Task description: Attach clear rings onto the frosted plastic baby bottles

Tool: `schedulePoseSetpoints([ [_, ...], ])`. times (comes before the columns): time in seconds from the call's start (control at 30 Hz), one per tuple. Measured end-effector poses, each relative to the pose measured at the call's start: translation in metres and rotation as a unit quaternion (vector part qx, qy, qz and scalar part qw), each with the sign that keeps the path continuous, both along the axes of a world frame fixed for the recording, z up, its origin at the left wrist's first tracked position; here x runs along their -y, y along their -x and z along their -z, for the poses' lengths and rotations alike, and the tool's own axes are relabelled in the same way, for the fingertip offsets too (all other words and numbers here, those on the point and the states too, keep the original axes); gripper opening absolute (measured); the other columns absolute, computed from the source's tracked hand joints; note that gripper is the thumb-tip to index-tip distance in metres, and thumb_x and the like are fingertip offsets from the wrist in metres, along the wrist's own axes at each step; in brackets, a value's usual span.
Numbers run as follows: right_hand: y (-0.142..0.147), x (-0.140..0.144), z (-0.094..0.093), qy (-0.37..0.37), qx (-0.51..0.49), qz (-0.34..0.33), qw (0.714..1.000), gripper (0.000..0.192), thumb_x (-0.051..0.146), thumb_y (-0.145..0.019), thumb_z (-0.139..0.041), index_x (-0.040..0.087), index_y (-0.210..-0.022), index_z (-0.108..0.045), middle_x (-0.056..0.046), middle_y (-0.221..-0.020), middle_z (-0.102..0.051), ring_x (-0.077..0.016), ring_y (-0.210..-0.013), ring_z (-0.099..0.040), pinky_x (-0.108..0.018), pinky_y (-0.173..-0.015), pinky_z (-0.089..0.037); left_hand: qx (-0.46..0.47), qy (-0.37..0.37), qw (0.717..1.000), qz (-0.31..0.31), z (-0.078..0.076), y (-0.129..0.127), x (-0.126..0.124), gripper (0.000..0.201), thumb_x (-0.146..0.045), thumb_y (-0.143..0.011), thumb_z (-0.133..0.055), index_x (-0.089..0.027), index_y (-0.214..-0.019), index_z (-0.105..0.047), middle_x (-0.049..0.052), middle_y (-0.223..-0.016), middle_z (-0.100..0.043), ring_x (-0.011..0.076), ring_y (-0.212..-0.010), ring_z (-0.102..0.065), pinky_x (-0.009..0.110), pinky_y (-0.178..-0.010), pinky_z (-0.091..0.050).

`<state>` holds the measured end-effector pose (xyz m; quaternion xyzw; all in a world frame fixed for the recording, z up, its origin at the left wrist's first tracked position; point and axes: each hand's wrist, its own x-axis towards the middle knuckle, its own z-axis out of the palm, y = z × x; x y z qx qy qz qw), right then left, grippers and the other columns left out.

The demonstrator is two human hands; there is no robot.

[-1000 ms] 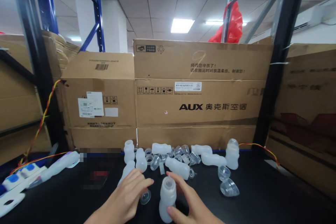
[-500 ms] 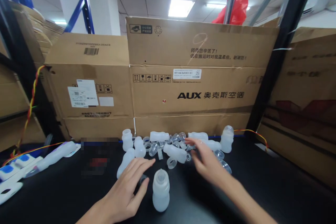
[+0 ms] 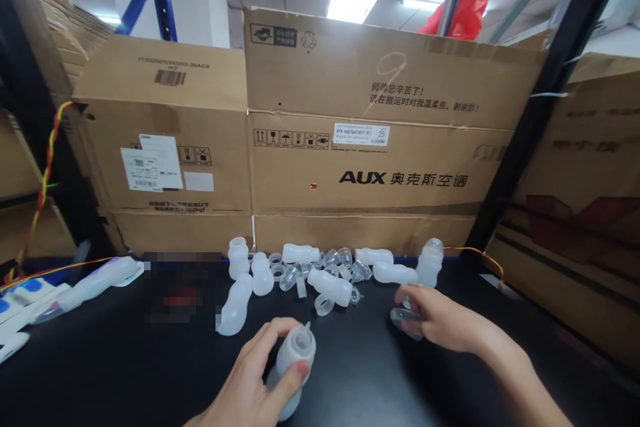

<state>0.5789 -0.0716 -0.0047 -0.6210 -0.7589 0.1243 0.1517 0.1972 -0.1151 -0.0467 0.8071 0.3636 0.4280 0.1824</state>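
Note:
My left hand (image 3: 250, 373) is wrapped around a frosted baby bottle (image 3: 295, 373) with a translucent collar and a small tip on its open-looking top. The bottle leans slightly in my grasp. To the right, the curled fingers of my right hand (image 3: 443, 320) close on a clear plastic cap (image 3: 405, 321), partly covered by the fingers. Behind that hand an upright bottle (image 3: 431, 263) wears a clear cap. Several frosted bottles (image 3: 330, 287) lie on their sides amid clear caps (image 3: 291, 277) and collar rings (image 3: 324, 305). One bottle without a cap (image 3: 239, 258) stands at the back left.
The black tabletop (image 3: 350, 373) ends at large cardboard boxes (image 3: 400, 153) at the back. Black rack posts (image 3: 520, 120) rise at both sides. On the left lie a white power strip (image 3: 30, 307), a wrapped item (image 3: 90, 290) and a twisted red-yellow cord (image 3: 47, 173).
My left hand has closed around the bottle in front, which now tilts and sits slightly left. My right hand has moved right, away from the pile, to the clear caps.

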Motion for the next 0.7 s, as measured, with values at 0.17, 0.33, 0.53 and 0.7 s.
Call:
schedulePoseSetpoints([
  [0.17,0.042,0.009,-0.012,0.053,-0.23,-0.145,0.961,0.042,0.043,-0.1,-0.062,0.029,-0.139,-0.066,-0.004,-0.096,-0.069,-0.0219,-0.084,-0.064,-0.034,-0.079,-0.055,-0.067,-0.065,0.995,-0.027,-0.012,0.003,0.004,0.04,-0.037,-0.086,-0.081,-0.029,-0.123,-0.069,0.004,-0.104,-0.068,0.0186,-0.085,-0.072,0.028,-0.075,-0.062],
  [0.33,0.104,0.027,-0.007,0.096,-0.438,-0.25,0.858,0.033,0.045,-0.099,-0.07,0.025,-0.124,-0.059,-0.003,-0.106,-0.065,-0.0187,-0.096,-0.063,-0.032,-0.089,-0.054,-0.116,-0.045,0.991,-0.056,-0.01,0.003,0.003,0.043,-0.036,-0.085,-0.082,-0.031,-0.125,-0.07,0.003,-0.106,-0.065,0.0178,-0.083,-0.073,0.029,-0.076,-0.062],
  [0.53,0.13,0.042,0.01,-0.013,-0.294,-0.269,0.917,0.038,0.029,-0.099,-0.069,0.029,-0.135,-0.058,-0.006,-0.123,-0.069,-0.0237,-0.114,-0.064,-0.04,-0.105,-0.05,-0.089,-0.015,0.995,-0.04,-0.012,0.004,0.001,0.042,-0.033,-0.083,-0.085,-0.031,-0.123,-0.072,0.002,-0.105,-0.066,0.0167,-0.089,-0.073,0.026,-0.082,-0.061],
  [0.7,0.138,0.043,0.01,-0.082,-0.211,-0.319,0.92,0.044,0.012,-0.097,-0.06,0.029,-0.136,-0.063,-0.006,-0.119,-0.07,-0.0207,-0.105,-0.067,-0.031,-0.094,-0.055,-0.076,-0.046,0.995,-0.035,-0.006,0.006,-0.002,0.056,-0.033,-0.072,-0.095,-0.031,-0.123,-0.072,0.0,-0.104,-0.069,0.0165,-0.09,-0.075,0.022,-0.082,-0.062],
])
